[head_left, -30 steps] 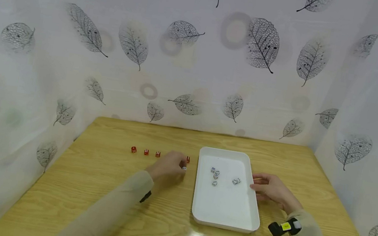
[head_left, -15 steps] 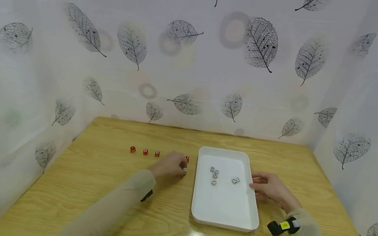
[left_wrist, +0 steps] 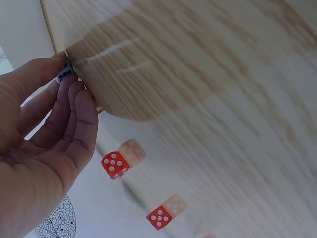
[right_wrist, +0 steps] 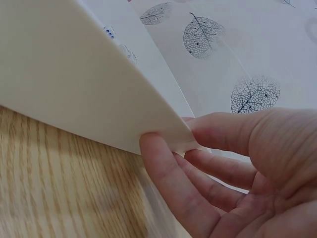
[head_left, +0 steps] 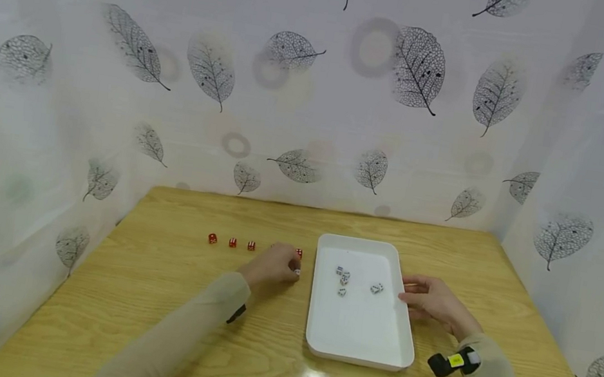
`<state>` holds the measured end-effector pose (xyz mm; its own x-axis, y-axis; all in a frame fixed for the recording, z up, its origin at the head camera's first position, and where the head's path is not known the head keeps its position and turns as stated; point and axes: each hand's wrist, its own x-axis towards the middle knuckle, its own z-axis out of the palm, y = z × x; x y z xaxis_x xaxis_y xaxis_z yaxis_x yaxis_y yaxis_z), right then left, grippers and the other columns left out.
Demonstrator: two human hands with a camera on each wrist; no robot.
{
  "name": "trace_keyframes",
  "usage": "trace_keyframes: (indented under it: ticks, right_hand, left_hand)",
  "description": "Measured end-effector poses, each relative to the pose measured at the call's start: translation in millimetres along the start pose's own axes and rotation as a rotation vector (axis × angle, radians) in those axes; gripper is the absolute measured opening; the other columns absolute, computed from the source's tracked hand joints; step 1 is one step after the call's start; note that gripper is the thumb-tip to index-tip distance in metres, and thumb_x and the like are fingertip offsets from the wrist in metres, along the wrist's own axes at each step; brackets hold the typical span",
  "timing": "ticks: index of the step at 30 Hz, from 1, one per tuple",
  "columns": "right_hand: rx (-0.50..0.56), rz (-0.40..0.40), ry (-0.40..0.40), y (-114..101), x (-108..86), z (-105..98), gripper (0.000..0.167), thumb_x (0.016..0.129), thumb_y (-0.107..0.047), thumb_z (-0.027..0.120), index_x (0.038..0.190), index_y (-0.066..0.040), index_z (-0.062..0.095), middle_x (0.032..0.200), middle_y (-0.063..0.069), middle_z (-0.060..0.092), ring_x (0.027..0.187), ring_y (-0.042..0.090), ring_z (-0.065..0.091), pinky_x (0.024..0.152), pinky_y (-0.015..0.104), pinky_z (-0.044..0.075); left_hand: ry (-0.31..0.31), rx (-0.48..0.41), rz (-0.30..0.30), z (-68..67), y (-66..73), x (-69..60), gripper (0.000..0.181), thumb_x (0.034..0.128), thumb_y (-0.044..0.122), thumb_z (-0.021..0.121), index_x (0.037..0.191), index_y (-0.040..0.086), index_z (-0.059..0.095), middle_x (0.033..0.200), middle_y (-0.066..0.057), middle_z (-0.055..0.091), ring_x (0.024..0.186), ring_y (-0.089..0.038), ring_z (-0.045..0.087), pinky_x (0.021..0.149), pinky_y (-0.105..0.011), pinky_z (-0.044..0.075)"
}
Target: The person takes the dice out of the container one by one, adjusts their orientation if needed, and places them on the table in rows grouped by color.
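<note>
My left hand (head_left: 274, 264) pinches a white die (left_wrist: 65, 74) between thumb and fingertips, low at the tabletop just left of the tray. Red dice stand in a row behind that hand: one red die (head_left: 299, 254) shows past its fingers, others lie to its left, such as the leftmost red die (head_left: 212, 239). In the left wrist view a red die (left_wrist: 115, 164) sits close below the fingers. My right hand (head_left: 434, 303) grips the right rim of the white tray (head_left: 355, 361). In the right wrist view its fingers (right_wrist: 161, 156) press the tray's outer wall.
Several white dice lie inside the tray, among them a white die (head_left: 342, 292) and a touching pair of white dice (head_left: 377, 288). The wooden table (head_left: 227, 373) ends at a leaf-patterned curtain (head_left: 317, 86) at the back and sides.
My left hand, with the white die, has shifted very slightly right and nearer. The right hand and tray stay where they were; the whole view moved a little.
</note>
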<state>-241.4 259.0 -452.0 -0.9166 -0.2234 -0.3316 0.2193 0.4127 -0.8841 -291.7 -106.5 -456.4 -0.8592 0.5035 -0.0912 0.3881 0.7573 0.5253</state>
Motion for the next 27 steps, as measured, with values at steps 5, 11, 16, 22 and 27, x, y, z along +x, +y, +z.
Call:
trace_keyframes:
  ticks: [5,11,16,22,27]
  right_hand:
    - [0.003,0.002,0.003,1.9,1.0,-0.2,0.060,0.094,-0.011,0.066,0.143,0.009,0.038,0.131,0.030,0.052,0.095,0.018,0.066,0.080,0.038,0.059]
    - [-0.002,-0.001,-0.002,2.5,1.5,-0.2,0.061,0.094,-0.013,0.066,0.143,0.009,0.037,0.131,0.030,0.052,0.095,0.018,0.066,0.080,0.038,0.059]
    - [0.008,-0.005,0.000,1.3,0.9,-1.0,0.060,0.094,-0.012,0.065,0.143,0.009,0.038,0.131,0.030,0.052,0.096,0.018,0.066,0.080,0.038,0.059]
    - [0.011,-0.004,-0.001,1.3,0.0,-0.7,0.060,0.094,-0.011,0.065,0.143,0.009,0.037,0.132,0.031,0.051,0.096,0.018,0.066,0.080,0.038,0.059]
    - [0.013,0.004,0.001,0.7,-0.8,0.2,0.061,0.094,-0.011,0.065,0.143,0.010,0.037,0.131,0.030,0.051,0.095,0.018,0.066,0.080,0.038,0.059]
  left_hand:
    - [0.005,0.006,-0.008,2.4,2.2,1.8,0.006,0.0844,0.014,0.075,0.088,0.010,0.072,0.086,0.000,0.065,0.081,-0.013,0.058,0.077,-0.031,0.051]
    - [0.014,0.008,-0.025,3.9,3.0,3.6,0.007,0.0844,0.014,0.076,0.089,0.010,0.073,0.085,0.001,0.065,0.079,-0.012,0.058,0.075,-0.030,0.051]
    - [0.020,0.015,0.006,3.2,4.8,4.5,0.008,0.0830,0.013,0.077,0.088,0.007,0.073,0.084,0.000,0.065,0.078,-0.012,0.057,0.073,-0.029,0.051]
    - [0.008,0.017,0.009,4.0,5.4,5.6,0.008,0.0828,0.013,0.077,0.087,0.007,0.073,0.084,0.000,0.066,0.077,-0.012,0.058,0.073,-0.027,0.051]
    - [0.004,0.023,0.011,5.0,5.8,6.2,0.009,0.0833,0.013,0.077,0.088,0.007,0.073,0.086,-0.001,0.067,0.078,-0.011,0.058,0.074,-0.028,0.052]
